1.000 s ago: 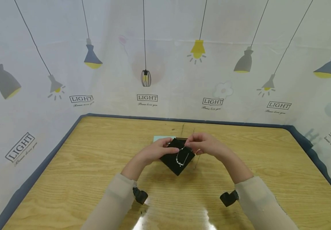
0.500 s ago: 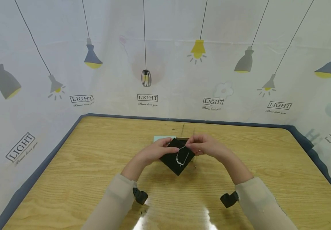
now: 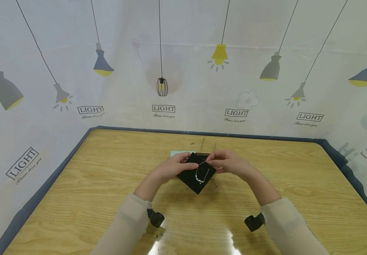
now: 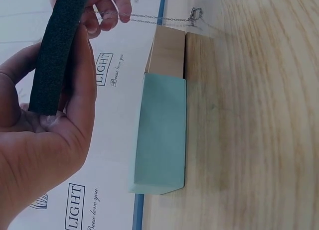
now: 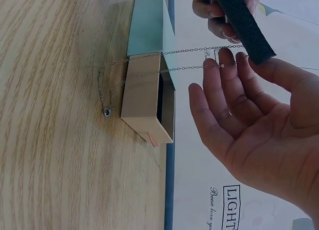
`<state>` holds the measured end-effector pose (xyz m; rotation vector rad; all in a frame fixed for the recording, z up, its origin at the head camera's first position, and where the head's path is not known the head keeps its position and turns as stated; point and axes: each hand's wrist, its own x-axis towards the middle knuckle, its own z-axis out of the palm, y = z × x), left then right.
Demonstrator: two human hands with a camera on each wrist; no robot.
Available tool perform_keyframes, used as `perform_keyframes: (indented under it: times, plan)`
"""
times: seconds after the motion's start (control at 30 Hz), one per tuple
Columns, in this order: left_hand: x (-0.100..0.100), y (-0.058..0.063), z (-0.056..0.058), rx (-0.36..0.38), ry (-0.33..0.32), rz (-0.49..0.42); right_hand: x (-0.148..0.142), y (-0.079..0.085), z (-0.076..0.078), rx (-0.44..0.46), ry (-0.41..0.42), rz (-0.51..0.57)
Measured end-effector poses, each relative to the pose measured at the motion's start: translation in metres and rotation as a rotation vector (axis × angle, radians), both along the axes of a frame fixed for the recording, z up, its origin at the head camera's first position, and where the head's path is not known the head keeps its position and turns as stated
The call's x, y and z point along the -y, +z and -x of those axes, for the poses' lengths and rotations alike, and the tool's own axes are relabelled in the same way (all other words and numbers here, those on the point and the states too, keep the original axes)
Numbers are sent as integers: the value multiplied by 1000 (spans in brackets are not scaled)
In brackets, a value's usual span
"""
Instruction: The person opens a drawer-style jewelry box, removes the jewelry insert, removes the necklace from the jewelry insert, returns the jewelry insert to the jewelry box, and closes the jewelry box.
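Observation:
My left hand point(image 3: 170, 167) grips a square black foam pad point(image 3: 188, 179), thumb on top and fingers beneath. A silver chain with small charms point(image 3: 199, 181) lies looped on the pad, its upper end running under my left thumb. My right hand point(image 3: 229, 163) pinches a chain end between thumb and index finger at the pad's right corner. In the right wrist view its other fingers spread out under the pad. Two strands of fine chain point(image 5: 182, 52) hang below the pad, ending in a small pendant point(image 5: 107, 112) over the table.
Behind the pad lies a jewellery box on the wooden table point(image 3: 107, 198). Its mint sleeve point(image 4: 162, 130) is partly off a beige drawer point(image 5: 141, 88) with a dark inside and a ribbon tab point(image 5: 153, 139). A printed cloth point(image 3: 190, 71) stands around the table's far side.
My right fingers have shifted slightly at the pad's corner, and the chain end there looks straighter. The hanging chain has swung a little. My left hand and the pad have hardly moved.

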<state>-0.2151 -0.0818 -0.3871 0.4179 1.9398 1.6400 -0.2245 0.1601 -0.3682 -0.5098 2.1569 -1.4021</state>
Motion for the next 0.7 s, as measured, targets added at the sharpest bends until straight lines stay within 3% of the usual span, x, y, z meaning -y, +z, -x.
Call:
perform_keyframes:
  times: [0.37, 0.7]
  plan:
    - [-1, 1, 1, -4, 52, 15, 0, 0, 2, 17, -42, 6]
    - [-1, 0, 2, -16, 61, -11, -3, -1, 3, 32, -27, 28]
